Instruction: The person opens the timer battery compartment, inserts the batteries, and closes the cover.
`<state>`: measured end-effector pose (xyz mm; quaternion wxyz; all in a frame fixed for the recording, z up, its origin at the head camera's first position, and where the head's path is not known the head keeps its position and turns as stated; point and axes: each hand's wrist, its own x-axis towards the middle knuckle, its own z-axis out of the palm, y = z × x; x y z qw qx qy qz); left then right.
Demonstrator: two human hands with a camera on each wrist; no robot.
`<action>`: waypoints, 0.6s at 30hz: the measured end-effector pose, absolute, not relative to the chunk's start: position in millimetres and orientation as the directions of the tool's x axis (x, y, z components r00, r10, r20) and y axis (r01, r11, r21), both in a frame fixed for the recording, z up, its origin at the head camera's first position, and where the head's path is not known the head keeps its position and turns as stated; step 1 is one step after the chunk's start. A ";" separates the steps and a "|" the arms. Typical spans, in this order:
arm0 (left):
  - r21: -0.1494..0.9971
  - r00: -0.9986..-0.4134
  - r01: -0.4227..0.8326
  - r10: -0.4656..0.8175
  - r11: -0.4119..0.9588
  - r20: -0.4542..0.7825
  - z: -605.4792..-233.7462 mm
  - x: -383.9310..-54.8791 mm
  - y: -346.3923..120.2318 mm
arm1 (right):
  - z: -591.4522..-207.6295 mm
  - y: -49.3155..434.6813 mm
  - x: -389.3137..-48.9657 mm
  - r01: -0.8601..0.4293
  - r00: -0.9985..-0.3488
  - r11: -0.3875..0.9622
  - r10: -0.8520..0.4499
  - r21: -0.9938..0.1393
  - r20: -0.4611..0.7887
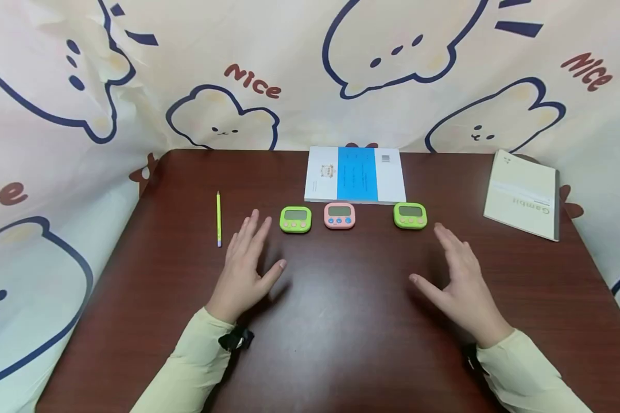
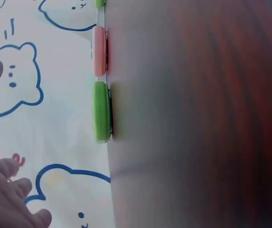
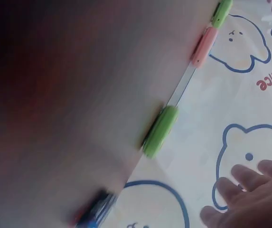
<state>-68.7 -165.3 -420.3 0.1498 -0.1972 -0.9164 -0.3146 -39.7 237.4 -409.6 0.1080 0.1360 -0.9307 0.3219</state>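
Note:
Fingers extended, my left hand (image 1: 244, 274) is held over the table just nearer than a green timer (image 1: 295, 219), holding nothing. A yellow-green pencil (image 1: 219, 219) lies to the left of that hand. My right hand (image 1: 461, 282), also with straight fingers and thumb spread, is nearest to a second green timer (image 1: 410, 215) and holds nothing. Between the green ones sits a pink timer (image 1: 339, 216). In the left wrist view the left hand (image 2: 7, 190) appears at the lower left; the right wrist view has the right hand (image 3: 254, 199) at the lower right.
A white and blue booklet (image 1: 320, 172) lies behind the timers at the table's back edge. On the right rests a cream notebook (image 1: 522, 195) marked Gambii. The dark brown table (image 1: 330, 344) is bordered by a printed cloth (image 1: 299, 34).

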 end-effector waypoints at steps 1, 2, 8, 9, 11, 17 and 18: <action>0.540 -0.883 0.450 0.262 0.712 0.390 -421.7 -69.8 -165.6 | -409.6 233.6 -42.2 -0.326 -0.939 0.742 -0.182 -0.585 0.291; 0.563 -0.888 0.443 0.257 0.697 0.381 -422.9 -71.1 -166.0 | -409.5 229.7 -45.0 -0.330 -0.938 0.731 -0.183 -0.597 0.295; 0.682 -0.913 0.407 0.239 0.607 0.332 -428.7 -81.7 -168.4 | -409.4 207.0 -61.9 -0.361 -0.931 0.712 -0.239 -0.602 0.276; 0.696 -0.917 0.399 0.238 0.597 0.321 -429.2 -83.3 -168.6 | -409.5 203.0 -64.5 -0.367 -0.929 0.714 -0.251 -0.596 0.272; 0.720 -0.925 0.379 0.236 0.581 0.297 -430.8 -86.4 -168.8 | -409.3 194.5 -69.4 -0.378 -0.926 0.717 -0.273 -0.586 0.262; 0.773 -0.953 0.299 0.211 0.560 0.216 -437.8 -95.0 -167.7 | -408.3 165.8 -86.3 -0.425 -0.905 0.699 -0.349 -0.575 0.244; 0.781 -0.958 0.282 0.204 0.557 0.201 -439.0 -96.4 -167.3 | -408.4 160.8 -89.2 -0.429 -0.902 0.697 -0.357 -0.574 0.241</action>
